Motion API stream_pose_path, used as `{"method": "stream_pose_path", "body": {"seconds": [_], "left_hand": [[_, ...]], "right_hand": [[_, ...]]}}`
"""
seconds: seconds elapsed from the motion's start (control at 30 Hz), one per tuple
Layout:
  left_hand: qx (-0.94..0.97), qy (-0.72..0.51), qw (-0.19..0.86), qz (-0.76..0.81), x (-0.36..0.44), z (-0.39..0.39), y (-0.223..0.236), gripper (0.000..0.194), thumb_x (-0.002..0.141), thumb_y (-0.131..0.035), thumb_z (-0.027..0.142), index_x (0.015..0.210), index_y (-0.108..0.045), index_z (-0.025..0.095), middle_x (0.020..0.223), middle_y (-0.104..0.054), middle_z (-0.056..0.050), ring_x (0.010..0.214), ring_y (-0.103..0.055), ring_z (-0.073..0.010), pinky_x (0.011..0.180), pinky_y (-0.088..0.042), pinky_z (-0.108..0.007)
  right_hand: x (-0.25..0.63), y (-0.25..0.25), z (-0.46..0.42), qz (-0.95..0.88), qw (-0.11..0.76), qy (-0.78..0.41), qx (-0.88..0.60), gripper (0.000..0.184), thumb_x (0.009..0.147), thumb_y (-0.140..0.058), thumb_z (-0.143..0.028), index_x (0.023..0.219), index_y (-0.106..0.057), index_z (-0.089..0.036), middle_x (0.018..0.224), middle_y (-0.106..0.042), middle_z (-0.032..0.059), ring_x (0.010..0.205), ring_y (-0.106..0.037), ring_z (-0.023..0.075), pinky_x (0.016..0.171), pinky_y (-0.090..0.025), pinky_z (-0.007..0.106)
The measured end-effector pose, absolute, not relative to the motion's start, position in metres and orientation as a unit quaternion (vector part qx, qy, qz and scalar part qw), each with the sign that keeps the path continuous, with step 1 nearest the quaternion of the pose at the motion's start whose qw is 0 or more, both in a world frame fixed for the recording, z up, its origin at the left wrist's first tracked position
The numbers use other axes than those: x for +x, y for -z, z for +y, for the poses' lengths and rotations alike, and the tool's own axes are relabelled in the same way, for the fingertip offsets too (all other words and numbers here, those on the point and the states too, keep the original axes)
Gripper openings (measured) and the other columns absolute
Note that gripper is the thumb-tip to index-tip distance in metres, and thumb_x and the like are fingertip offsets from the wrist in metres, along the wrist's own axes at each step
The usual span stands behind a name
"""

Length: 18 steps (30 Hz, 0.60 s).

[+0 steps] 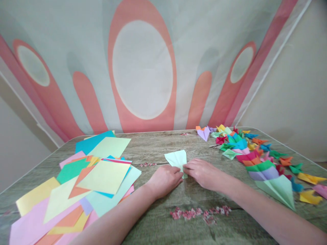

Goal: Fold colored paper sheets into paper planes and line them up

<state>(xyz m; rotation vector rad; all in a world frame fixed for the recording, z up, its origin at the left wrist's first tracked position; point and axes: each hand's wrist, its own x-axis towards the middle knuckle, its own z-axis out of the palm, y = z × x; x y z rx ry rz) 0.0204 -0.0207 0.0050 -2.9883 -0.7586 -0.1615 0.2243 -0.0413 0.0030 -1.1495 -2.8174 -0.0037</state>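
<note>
A pale mint sheet of folded paper (177, 158) lies on the table between my two hands, its wide end pointing away and its narrow end near my fingers. My left hand (165, 180) grips the narrow part from the left, with thumb and fingers pressed together. From the other side my right hand (200, 173) pinches the same part at its right edge. The fingertips of both hands nearly meet and hide some of the folds.
Loose colored paper sheets (104, 177) lie in a spread pile on the left. Along the right are many small folded paper pieces (277, 154) and a row of nested paper planes (277, 189). A purple folded plane (203, 134) sits at the back edge. Behind the wood-patterned table (153, 221) hangs a printed cloth (143, 68).
</note>
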Motion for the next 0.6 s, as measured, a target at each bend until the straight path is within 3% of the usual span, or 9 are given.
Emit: {"method": "stream_pose_path", "body": {"seconds": [0.3,0.6], "left_hand": [[-0.967,0.026,0.039,-0.250,0.023,-0.029,-0.013,0.023,0.089,-0.045,0.034,0.100,-0.055,0.016,0.091,-0.059,-0.007,0.087,-0.057,-0.0205,0.081,-0.044,-0.033],[-0.965,-0.003,0.058,-0.257,0.032,-0.036,-0.011,0.028,0.090,-0.042,0.035,0.096,-0.058,0.012,0.092,-0.058,-0.010,0.089,-0.057,-0.0223,0.080,-0.046,-0.036]], "right_hand": [[0.227,-0.005,-0.045,-0.919,0.035,-0.021,-0.392,0.031,0.080,-0.048,-0.007,0.108,-0.060,-0.013,0.103,-0.060,0.0108,0.102,-0.051,0.0209,0.089,-0.037,0.034],[0.217,-0.007,-0.049,-0.910,0.030,0.004,-0.413,0.023,0.086,-0.045,-0.011,0.100,-0.062,-0.012,0.097,-0.060,0.0111,0.097,-0.052,0.0220,0.084,-0.039,0.034]]}}
